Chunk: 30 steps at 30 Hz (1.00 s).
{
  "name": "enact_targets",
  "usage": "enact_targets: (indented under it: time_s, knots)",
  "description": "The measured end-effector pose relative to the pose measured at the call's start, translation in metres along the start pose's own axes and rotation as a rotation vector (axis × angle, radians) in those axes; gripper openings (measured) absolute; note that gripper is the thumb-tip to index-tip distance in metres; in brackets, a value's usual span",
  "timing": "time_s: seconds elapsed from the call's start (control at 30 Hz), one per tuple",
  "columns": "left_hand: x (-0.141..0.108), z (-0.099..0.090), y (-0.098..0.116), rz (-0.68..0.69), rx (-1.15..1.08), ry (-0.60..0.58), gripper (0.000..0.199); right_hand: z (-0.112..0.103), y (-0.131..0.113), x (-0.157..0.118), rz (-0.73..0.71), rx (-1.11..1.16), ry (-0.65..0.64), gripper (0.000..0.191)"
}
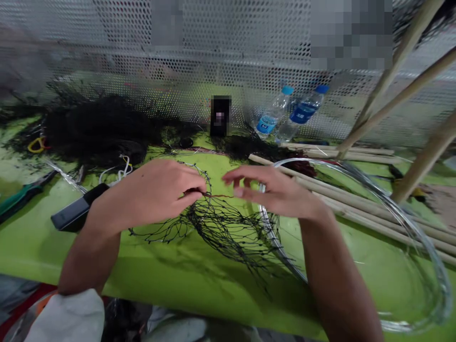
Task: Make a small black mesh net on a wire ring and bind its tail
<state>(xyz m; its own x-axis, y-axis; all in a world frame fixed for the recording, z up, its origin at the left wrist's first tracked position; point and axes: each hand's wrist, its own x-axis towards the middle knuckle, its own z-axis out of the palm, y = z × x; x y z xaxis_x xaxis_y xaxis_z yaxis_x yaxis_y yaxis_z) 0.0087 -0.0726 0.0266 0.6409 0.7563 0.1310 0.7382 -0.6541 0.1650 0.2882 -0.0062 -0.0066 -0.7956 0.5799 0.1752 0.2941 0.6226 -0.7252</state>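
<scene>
My left hand [156, 190] is closed in a pinch on the gathered top of a black knotted net [228, 228], at a thin hoop. From these fingertips a short reddish-brown cord [221, 195] stretches toward my right hand [274, 187]. The right thumb and fingers are apart, with the cord's end near the thumb tip; whether it touches, I cannot tell. Below both hands the net hangs loosely over the green table [149, 270]. A coil of clear tubing or wire [440, 280] lies under and beyond my right forearm.
Wooden sticks [342, 204] lie at right, and other poles [377, 104] lean upward. Two water bottles [272, 114] stand by the perforated metal screen [235, 52]. A black net heap [96, 128], a dark box [76, 209] and green-handled pliers [21, 199] are at left.
</scene>
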Motion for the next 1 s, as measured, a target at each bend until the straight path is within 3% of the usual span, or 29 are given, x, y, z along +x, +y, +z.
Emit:
enact_targets:
  time_s: [0.13,0.43,0.53,0.67,0.87,1.0]
  knots:
    - [-0.001,-0.003,0.003,0.005,-0.033,0.04,0.015,0.029,-0.021,0.013,-0.126,-0.007,-0.006,0.016]
    - [-0.001,-0.004,0.006,0.025,-0.057,0.082,0.002,0.024,-0.031,0.005,0.011,0.304,0.08,0.018]
    - [-0.002,-0.004,0.004,0.037,-0.054,0.081,0.007,0.027,-0.028,0.008,0.082,0.422,0.044,0.02]
    - [-0.002,-0.005,0.001,0.025,-0.09,0.045,0.016,0.025,-0.025,0.008,0.084,0.389,0.037,0.018]
    - [0.0,-0.008,0.0,0.016,-0.145,0.004,0.024,0.028,-0.027,0.005,0.09,0.645,-0.118,0.018]
    - [0.0,-0.011,0.0,0.007,-0.187,-0.004,0.026,0.032,-0.028,0.005,0.089,0.659,-0.217,0.022]
